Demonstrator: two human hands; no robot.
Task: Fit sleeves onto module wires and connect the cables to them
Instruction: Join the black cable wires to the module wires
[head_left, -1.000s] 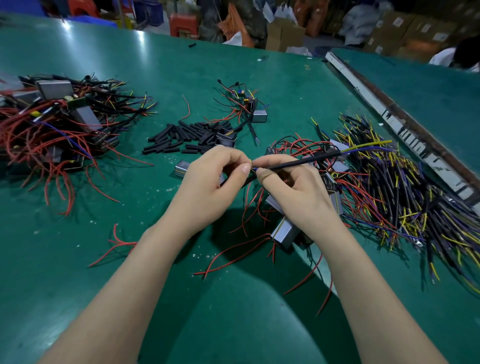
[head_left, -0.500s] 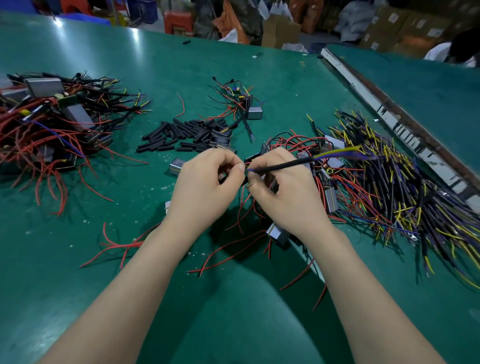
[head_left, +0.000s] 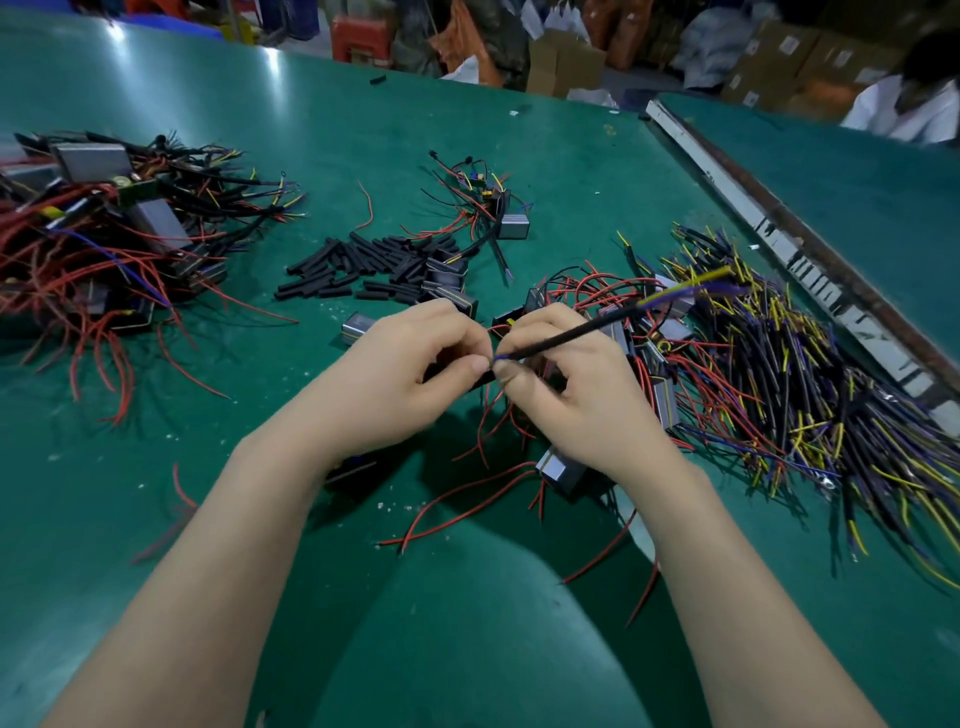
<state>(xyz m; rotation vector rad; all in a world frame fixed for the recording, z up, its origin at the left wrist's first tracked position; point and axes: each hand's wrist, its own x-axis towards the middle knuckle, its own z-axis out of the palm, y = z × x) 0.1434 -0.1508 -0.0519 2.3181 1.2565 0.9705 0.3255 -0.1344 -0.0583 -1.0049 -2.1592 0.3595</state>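
In the head view, both hands meet over the middle of the green worktop (head_left: 156, 493). The left hand (head_left: 410, 379) is closed, its thumb and forefinger pinching something small and dark at the meeting point, probably a sleeve or wire end, though it is too hidden to tell which. The right hand (head_left: 566, 395) is closed on a black cable (head_left: 571, 335) that slants up to the right and ends in loose yellow and purple strands. The two pinches touch, so the join looks to be under way, not finished. A heap of black sleeves (head_left: 363, 267) lies beyond the hands, a large pile of cables (head_left: 779, 374) to the right, and grey modules (head_left: 558, 467) with red wires scattered beneath and around the hands. A heap of modules with cables attached (head_left: 104, 244) at the far left looks like finished work; judging by the stocks remaining, much is left. No writing or brand can be read anywhere.
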